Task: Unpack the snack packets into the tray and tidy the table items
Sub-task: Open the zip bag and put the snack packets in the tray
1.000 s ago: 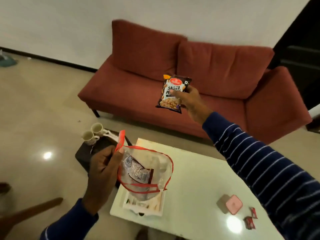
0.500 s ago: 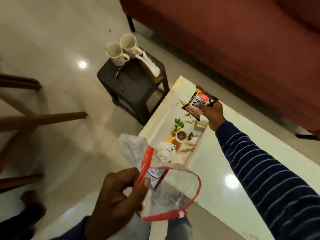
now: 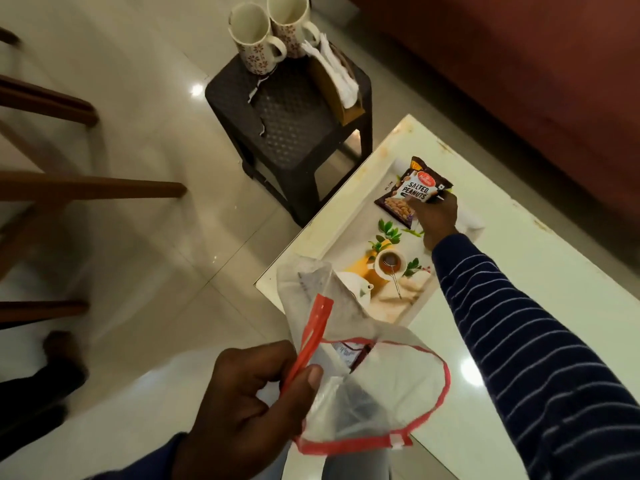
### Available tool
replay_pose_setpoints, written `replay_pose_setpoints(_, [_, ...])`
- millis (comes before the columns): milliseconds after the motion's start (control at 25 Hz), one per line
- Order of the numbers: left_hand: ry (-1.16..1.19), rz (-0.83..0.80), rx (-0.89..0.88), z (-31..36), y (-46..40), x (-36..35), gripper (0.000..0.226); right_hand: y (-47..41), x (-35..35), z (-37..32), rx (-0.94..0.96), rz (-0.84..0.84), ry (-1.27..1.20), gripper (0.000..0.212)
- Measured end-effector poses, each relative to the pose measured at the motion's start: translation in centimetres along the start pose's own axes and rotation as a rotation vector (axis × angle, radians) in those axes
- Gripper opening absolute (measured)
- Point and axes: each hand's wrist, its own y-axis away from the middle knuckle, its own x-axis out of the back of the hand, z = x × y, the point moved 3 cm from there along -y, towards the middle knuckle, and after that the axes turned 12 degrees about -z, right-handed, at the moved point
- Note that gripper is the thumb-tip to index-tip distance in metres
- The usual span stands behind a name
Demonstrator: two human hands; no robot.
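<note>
My right hand [image 3: 437,220] pinches a dark packet of salted peanuts [image 3: 412,192] by its lower corner and holds it at the far end of the printed white tray [image 3: 349,223], low over or on its surface. The tray lies at the left end of the white table [image 3: 540,271]. My left hand [image 3: 249,403] grips the red handle of a clear plastic bag [image 3: 367,386] with a red rim, held open near me over the table's near edge. Small sachets show inside the bag.
A dark plastic stool [image 3: 291,119] stands left of the table with two patterned mugs [image 3: 258,39] and a tissue holder [image 3: 336,77] on it. A red sofa [image 3: 519,64] runs behind the table. Wooden chair legs [image 3: 86,188] cross the floor at left.
The view has tilted down from the sofa to the table. My right hand has brought the peanut packet down to the tray's far end. My left hand keeps hold of the bag.
</note>
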Motion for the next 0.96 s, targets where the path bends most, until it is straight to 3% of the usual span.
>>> replay_pose_setpoints(80, [0.018,0.005,-0.017,1.6,-0.4,-0.3,0.033,3.8,0.6,-1.3,-0.034,0.091,-0.007,0.065])
replay_pose_setpoints(160, [0.067,0.002,-0.042,4.4,-0.7,-0.3,0.030,9.9,1.4,-5.3,0.075,0.041,-0.053,0.042])
replay_pose_setpoints(240, [0.029,0.008,-0.069,7.6,-0.9,-0.2,0.029,17.5,2.5,-10.5,0.219,-0.146,-0.086,0.017])
replay_pose_setpoints(280, [0.003,0.016,-0.071,9.4,-0.6,0.0,0.033,22.2,3.6,-13.3,0.297,-0.269,-0.085,0.014])
replay_pose_setpoints(400, [0.031,0.045,-0.080,13.5,1.7,0.5,0.044,35.9,6.5,-19.7,0.431,-0.693,-0.079,0.030])
replay_pose_setpoints(520, [0.028,0.058,-0.132,17.4,4.5,0.6,0.039,44.4,6.3,-21.7,0.391,-0.897,0.383,0.034])
replay_pose_setpoints(640, [-0.024,0.075,-0.173,21.0,6.6,0.5,0.025,47.4,3.6,-20.9,0.441,-0.734,0.966,0.037])
replay_pose_setpoints(760, [-0.043,0.046,-0.216,24.1,8.6,0.4,0.023,49.2,2.1,-19.3,0.424,-0.554,1.277,0.029])
replay_pose_setpoints(880, [0.006,-0.066,-0.151,25.1,9.8,-0.3,0.018,50.0,2.0,-17.5,0.328,-0.449,1.208,0.031])
replay_pose_setpoints(960, [0.044,-0.012,-0.146,25.5,10.2,-0.3,0.016,50.8,2.1,-17.1,0.302,-0.430,1.008,0.032])
